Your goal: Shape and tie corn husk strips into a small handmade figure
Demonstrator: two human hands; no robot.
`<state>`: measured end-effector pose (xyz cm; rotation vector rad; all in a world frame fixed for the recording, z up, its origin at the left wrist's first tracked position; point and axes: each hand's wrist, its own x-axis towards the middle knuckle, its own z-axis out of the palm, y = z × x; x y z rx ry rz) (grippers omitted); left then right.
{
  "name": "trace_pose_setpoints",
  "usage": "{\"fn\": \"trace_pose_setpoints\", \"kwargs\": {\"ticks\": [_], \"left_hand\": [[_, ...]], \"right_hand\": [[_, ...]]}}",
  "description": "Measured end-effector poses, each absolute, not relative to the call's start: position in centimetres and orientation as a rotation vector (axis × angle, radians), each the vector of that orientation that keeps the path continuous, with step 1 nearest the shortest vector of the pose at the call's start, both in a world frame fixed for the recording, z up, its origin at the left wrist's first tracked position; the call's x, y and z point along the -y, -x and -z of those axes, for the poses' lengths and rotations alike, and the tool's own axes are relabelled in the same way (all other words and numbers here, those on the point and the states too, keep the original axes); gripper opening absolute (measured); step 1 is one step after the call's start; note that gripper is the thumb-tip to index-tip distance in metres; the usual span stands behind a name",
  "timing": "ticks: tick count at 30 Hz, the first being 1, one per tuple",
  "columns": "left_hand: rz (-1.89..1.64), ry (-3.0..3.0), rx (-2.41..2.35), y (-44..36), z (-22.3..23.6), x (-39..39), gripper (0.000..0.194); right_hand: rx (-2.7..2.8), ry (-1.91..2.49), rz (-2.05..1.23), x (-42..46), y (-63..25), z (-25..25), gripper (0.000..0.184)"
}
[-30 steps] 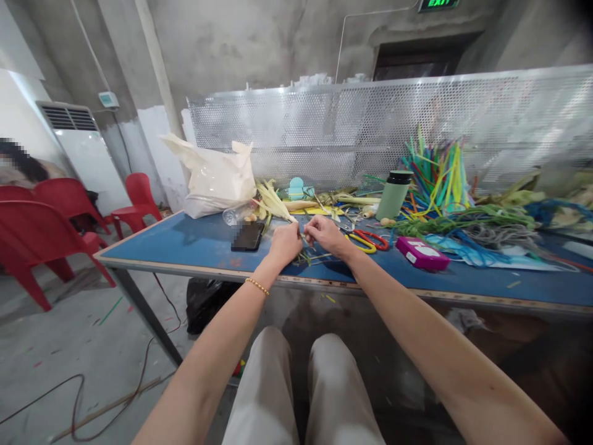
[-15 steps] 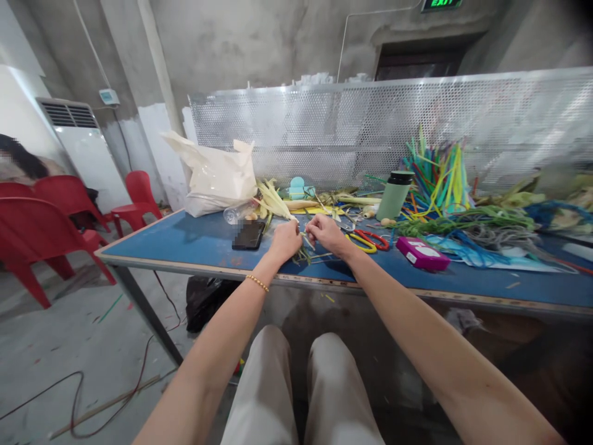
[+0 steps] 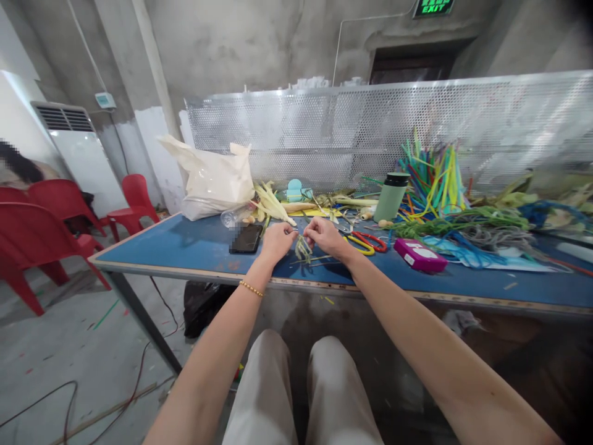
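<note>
A small bundle of thin pale-green plant strips [image 3: 303,250] hangs between my two hands, just above the table's front part. My right hand [image 3: 323,237] pinches its upper end with thumb and forefinger. To the left, my left hand [image 3: 278,242] is closed in a pinch close to the bundle's top; what lies between its fingertips is too small to make out. Behind my left hand lies a pale corn husk piece [image 3: 273,204]. Scissors with red and yellow handles [image 3: 364,242] lie right of my right hand. A black phone [image 3: 246,239] rests left of my left hand.
On the blue table [image 3: 152,247] stand a white plastic bag [image 3: 215,182], a green bottle [image 3: 392,196] and a purple box [image 3: 420,255]. Colourful strips [image 3: 435,176] and cords [image 3: 491,225] pile at the right. A perforated metal screen [image 3: 324,133] rises behind. Red chairs [image 3: 60,213] stand left.
My left hand has shifted slightly left and down, away from the husk's tip. The strip bundle between my hands shows more plainly now. The view has turned a little.
</note>
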<state>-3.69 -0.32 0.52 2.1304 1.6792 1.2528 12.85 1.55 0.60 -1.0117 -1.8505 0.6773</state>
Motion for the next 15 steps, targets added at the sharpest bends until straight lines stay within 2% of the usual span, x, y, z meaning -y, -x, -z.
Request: {"fn": "trace_pose_setpoints", "kwargs": {"ticks": [5,11,15], "left_hand": [[-1.317,-2.078,-1.671,3.9,-0.8,0.5,0.016],[-1.454,-2.305,-1.628,3.3,-0.6,0.4,0.015],[-1.452,-2.222,-1.521,2.8,-0.8,0.3,0.024]], "right_hand": [[1.888,0.992,-0.578,-1.1,-12.8,-0.8,0.01],[1.938,1.006,-0.474,-1.1,-12.8,-0.6,0.012],[1.908,0.999,-0.557,-1.2,-12.8,-0.5,0.016]]}}
